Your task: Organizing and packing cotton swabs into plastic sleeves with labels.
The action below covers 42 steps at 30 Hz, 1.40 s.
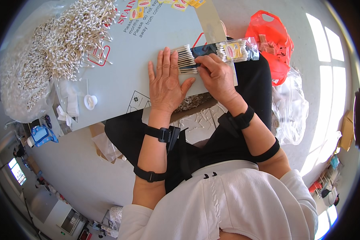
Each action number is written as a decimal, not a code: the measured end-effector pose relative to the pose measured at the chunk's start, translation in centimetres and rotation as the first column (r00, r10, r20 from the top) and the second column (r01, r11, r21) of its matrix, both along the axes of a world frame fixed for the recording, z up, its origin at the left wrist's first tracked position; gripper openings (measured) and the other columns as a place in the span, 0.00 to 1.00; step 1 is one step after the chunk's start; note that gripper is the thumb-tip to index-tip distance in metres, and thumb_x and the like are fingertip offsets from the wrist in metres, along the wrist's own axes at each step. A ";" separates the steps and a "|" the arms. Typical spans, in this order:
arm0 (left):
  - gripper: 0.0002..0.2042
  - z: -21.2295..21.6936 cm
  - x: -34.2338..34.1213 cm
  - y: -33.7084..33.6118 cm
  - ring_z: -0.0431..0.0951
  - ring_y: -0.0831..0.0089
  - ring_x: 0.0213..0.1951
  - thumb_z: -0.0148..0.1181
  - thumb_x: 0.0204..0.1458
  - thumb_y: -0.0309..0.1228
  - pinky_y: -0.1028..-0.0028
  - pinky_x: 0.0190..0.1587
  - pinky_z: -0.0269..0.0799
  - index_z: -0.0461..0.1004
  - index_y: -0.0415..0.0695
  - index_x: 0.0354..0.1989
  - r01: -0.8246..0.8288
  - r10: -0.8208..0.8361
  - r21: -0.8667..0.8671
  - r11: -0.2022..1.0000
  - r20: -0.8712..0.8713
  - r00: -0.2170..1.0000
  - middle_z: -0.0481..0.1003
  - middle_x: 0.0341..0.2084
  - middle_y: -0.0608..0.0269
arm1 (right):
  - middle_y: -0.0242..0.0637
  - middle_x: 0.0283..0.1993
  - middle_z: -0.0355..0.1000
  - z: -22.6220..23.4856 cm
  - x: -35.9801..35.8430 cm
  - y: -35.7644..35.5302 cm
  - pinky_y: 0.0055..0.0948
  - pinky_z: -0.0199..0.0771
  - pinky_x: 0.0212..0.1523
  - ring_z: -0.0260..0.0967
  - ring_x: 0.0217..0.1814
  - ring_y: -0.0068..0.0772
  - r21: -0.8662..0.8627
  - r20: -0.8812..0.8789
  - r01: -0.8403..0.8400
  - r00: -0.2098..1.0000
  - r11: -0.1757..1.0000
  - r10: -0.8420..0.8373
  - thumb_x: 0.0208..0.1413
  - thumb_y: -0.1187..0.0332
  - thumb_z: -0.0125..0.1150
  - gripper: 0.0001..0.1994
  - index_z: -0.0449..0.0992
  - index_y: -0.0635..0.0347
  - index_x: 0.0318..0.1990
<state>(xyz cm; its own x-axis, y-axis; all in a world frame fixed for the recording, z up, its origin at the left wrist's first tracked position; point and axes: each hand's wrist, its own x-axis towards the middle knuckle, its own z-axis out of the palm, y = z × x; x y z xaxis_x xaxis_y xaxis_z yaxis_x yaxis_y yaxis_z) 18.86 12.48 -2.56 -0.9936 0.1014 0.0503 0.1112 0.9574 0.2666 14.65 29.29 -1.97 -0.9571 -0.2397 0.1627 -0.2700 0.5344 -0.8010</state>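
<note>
My left hand (165,86) lies flat on the pale table board (124,76), fingers stretched out and pointing away from me. Its fingertips sit beside a row of white-tipped cotton swabs (184,57). On the other side of that row, my right hand (218,76) is closed with its fingers curled; whatever they pinch is hidden. Just beyond the right knuckles lies a dark strip (204,50). A clear packet (246,50) of cotton swabs with a yellow label extends to the right, over the board's edge.
A big heap of loose cotton swabs (68,38) spreads from a clear bag at the far left. Yellow labels (137,13) lie along the back. A small white round lid (90,102) rests near the left edge. Red (264,30) and clear plastic bags (288,106) stand at right.
</note>
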 end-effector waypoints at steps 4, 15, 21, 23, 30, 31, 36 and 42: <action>0.43 0.1 0.0 0.1 0.47 0.58 0.72 0.57 0.52 0.55 0.50 0.71 0.38 0.50 0.43 0.71 -0.005 0.005 0.003 1.000 -0.012 1.000 0.50 0.71 0.55 | 0.37 0.30 0.71 0.0 0.0 -0.2 0.33 0.73 0.31 0.74 0.31 0.40 0.058 -0.026 0.006 1.000 0.998 -0.004 0.49 0.76 0.61 0.08 0.78 0.58 0.38; 0.43 0.1 0.0 0.1 0.48 0.60 0.72 0.60 0.50 0.54 0.50 0.71 0.39 0.51 0.43 0.70 -0.009 0.010 0.009 1.000 -0.018 1.000 0.50 0.71 0.55 | 0.39 0.31 0.71 0.2 -0.4 -0.3 0.41 0.73 0.30 0.73 0.30 0.47 0.009 0.036 0.004 0.999 1.000 -0.004 0.49 0.72 0.61 0.07 0.76 0.56 0.37; 0.43 0.2 -0.1 0.1 0.47 0.60 0.72 0.59 0.51 0.54 0.50 0.71 0.39 0.51 0.43 0.70 -0.012 0.012 0.008 1.000 -0.016 1.000 0.50 0.71 0.56 | 0.36 0.29 0.71 0.7 -0.9 -0.5 0.35 0.72 0.29 0.73 0.29 0.40 0.091 0.027 -0.002 1.000 0.996 -0.001 0.49 0.74 0.63 0.10 0.78 0.56 0.41; 0.43 0.1 -0.1 0.1 0.47 0.60 0.72 0.59 0.51 0.55 0.50 0.71 0.39 0.51 0.43 0.70 -0.013 0.013 0.009 1.000 -0.016 1.000 0.50 0.71 0.56 | 0.36 0.29 0.71 0.7 -0.9 -0.5 0.35 0.72 0.29 0.73 0.29 0.40 0.103 0.025 -0.003 1.000 0.995 0.000 0.49 0.74 0.63 0.10 0.78 0.55 0.41; 0.43 0.1 -0.1 0.1 0.47 0.60 0.72 0.58 0.51 0.55 0.50 0.71 0.38 0.51 0.43 0.70 -0.012 0.012 0.015 1.000 -0.018 1.000 0.50 0.71 0.56 | 0.36 0.31 0.71 0.5 -0.9 -0.7 0.42 0.74 0.31 0.74 0.31 0.46 0.158 0.024 0.006 1.000 0.987 -0.010 0.50 0.70 0.60 0.09 0.78 0.52 0.39; 0.43 0.1 -0.1 0.1 0.48 0.60 0.72 0.58 0.51 0.55 0.50 0.71 0.38 0.51 0.43 0.70 -0.011 0.011 0.014 1.000 -0.019 1.000 0.50 0.71 0.55 | 0.36 0.31 0.71 0.5 -0.9 -0.7 0.42 0.74 0.31 0.74 0.31 0.46 0.157 0.023 0.006 1.000 0.988 -0.009 0.50 0.70 0.60 0.09 0.78 0.52 0.39; 0.43 0.1 -0.1 0.2 0.48 0.60 0.72 0.58 0.51 0.55 0.50 0.71 0.38 0.51 0.43 0.70 -0.013 0.013 0.009 1.000 -0.014 1.000 0.50 0.71 0.55 | 0.36 0.30 0.71 0.4 -0.9 -0.6 0.42 0.74 0.30 0.74 0.31 0.46 0.170 0.026 -0.022 1.000 0.985 0.018 0.50 0.70 0.61 0.08 0.78 0.51 0.39; 0.43 0.1 0.0 0.2 0.48 0.60 0.72 0.59 0.51 0.54 0.51 0.71 0.38 0.51 0.43 0.70 -0.014 0.014 0.014 1.000 -0.010 1.000 0.50 0.71 0.55 | 0.39 0.32 0.73 0.9 -1.0 -0.7 0.43 0.75 0.31 0.74 0.33 0.48 0.132 0.058 -0.002 0.998 0.991 -0.005 0.50 0.70 0.61 0.09 0.78 0.54 0.40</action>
<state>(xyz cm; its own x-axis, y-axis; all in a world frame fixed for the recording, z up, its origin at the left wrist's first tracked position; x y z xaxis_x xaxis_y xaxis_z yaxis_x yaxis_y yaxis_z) 18.81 12.64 -2.41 -0.9943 0.0868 0.0613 0.1006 0.9552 0.2785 13.68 28.57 -1.10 -0.9643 -0.2540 0.0743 -0.2246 0.6367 -0.7377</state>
